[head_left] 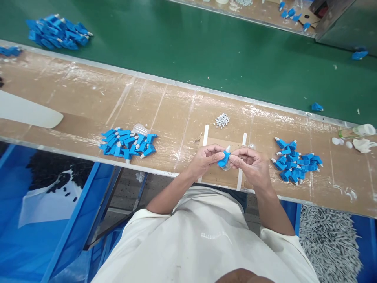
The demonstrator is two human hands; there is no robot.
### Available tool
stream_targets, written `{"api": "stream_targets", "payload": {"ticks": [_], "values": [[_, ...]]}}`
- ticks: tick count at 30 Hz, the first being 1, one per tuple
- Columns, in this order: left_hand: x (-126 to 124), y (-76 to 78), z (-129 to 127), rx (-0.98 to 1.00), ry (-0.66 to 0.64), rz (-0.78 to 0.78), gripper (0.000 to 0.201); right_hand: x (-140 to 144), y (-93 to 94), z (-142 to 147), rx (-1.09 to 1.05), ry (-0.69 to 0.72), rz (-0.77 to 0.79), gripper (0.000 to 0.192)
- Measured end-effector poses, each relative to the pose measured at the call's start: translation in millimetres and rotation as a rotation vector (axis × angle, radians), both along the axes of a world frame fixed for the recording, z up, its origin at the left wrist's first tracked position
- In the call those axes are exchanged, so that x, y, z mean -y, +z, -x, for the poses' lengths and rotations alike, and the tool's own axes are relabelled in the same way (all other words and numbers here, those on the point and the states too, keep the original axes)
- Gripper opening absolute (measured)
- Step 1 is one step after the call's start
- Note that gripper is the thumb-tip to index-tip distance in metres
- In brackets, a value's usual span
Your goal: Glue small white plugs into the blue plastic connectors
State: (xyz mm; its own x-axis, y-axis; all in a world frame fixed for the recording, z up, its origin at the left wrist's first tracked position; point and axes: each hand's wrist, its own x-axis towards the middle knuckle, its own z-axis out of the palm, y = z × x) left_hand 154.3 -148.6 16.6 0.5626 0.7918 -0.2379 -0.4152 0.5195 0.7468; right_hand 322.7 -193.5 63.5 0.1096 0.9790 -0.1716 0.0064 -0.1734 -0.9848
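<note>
Between my hands is a small blue plastic part [224, 159] with a white tip pointing up and away from me. My left hand [207, 160] pinches its left side between thumb and fingers. Closed against its right edge is my right hand [252, 164], thumb and fingertips pressed together; anything small inside them is hidden. Just under the part, a clear rounded plastic piece [226, 168] shows. Below my hands lies a cardboard sheet [219, 179] with white tape strips at its sides. A little pile of small grey-white pieces [222, 120] sits beyond it.
Similar blue parts form a left pile [126, 144], with a clear plastic cup [140, 129] against it, and a right pile [296, 161]. Past the bench edge runs a green conveyor belt [176, 51] carrying another blue heap [59, 32]. A bottle [357, 131] lies far right.
</note>
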Motion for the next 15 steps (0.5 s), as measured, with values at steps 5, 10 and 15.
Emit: {"api": "stream_targets", "payload": {"ticks": [5, 10, 15], "values": [[0, -3.3, 0, -0.061, 0.043, -0.112, 0.043, -2, 1.0, -2, 0.024, -0.020, 0.004, 0.033], [0, -2.8, 2, -0.051, 0.011, -0.139, 0.040, -7, -0.2, -6, -0.067, 0.004, 0.042, 0.034], [1, 2.3, 2, -0.016, -0.043, -0.118, 0.044, -10, -9.3, -7, -0.236, 0.000, 0.105, 0.041]]}}
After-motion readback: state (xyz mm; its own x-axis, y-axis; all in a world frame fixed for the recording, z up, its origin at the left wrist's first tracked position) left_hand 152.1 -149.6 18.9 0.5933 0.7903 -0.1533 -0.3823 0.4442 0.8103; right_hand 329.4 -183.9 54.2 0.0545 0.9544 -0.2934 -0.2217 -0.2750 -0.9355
